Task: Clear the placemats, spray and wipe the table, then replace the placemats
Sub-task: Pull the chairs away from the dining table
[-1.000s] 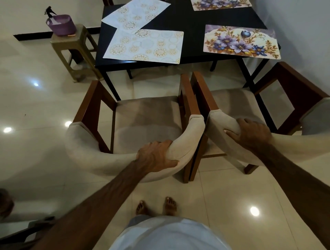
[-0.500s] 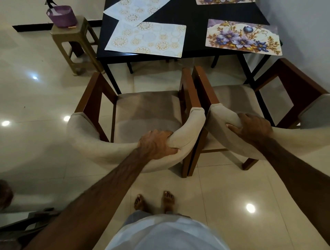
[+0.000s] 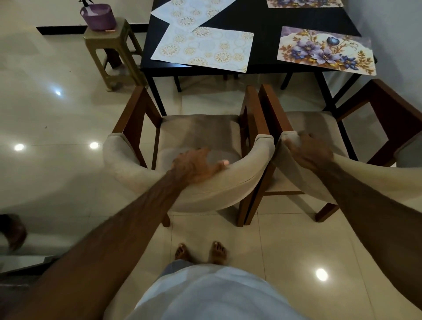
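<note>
The black table (image 3: pixel 265 20) stands ahead, with two white gold-patterned placemats (image 3: pixel 203 49) on its left side. A purple-flowered placemat (image 3: pixel 324 51) lies at its right front corner, and another (image 3: pixel 303 2) shows at the top edge. Two beige chairs stand side by side between me and the table. My left hand (image 3: pixel 196 164) is blurred, lying loosely on top of the left chair's (image 3: pixel 198 130) curved backrest with the thumb out. My right hand (image 3: pixel 310 150) curls over the left end of the right chair's (image 3: pixel 315 123) backrest.
A tan plastic stool (image 3: pixel 107 41) stands left of the table and carries a purple basket (image 3: pixel 98 17) with a spray bottle's head showing. A wall (image 3: pixel 399 34) runs along the table's right side. Another person's foot (image 3: pixel 13 230) is at the far left. My bare feet stand behind the chairs.
My left hand has loosened from its tight grip on the left chair's backrest and is moving. The right hand has slid slightly along its backrest. My view has shifted a little to the left.
</note>
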